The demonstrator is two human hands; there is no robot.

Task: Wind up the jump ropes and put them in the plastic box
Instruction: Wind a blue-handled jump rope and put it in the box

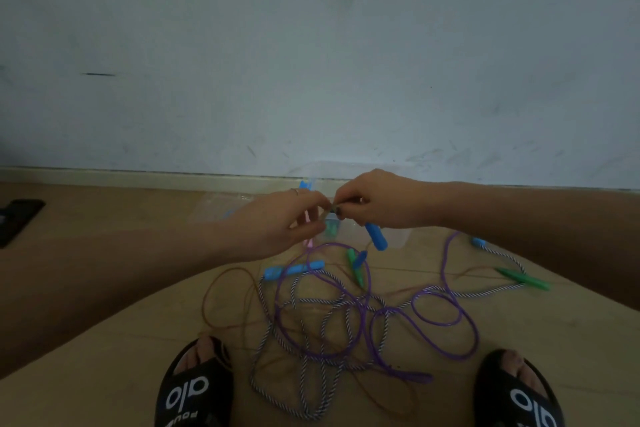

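- The person's two hands meet in the air above the floor [519, 322], fingertips pinched together on something small between them; in this dim light it may be a thin cord, but what exactly cannot be told.
- The right hand [384, 201] also grasps a blue handle [376, 236], whose long axis slants down and away to the right from the palm.
- The left hand [277, 222] is closed at the fingertips; a pink handle [308, 242] shows just below it, though whether it is held is unclear.
- The jump ropes [346, 315] lie in a loose tangle on the floor, below and nearer the person than the hands, between the two sandals [194, 388].
- The plastic box [394, 236] stands just beyond the hands, towards the wall [311, 45], partly hidden by them.
- Judged from this, winding has to draw cord up from the tangle towards the hands, and the finished coil then goes forward; both hands lie about equally near the box.
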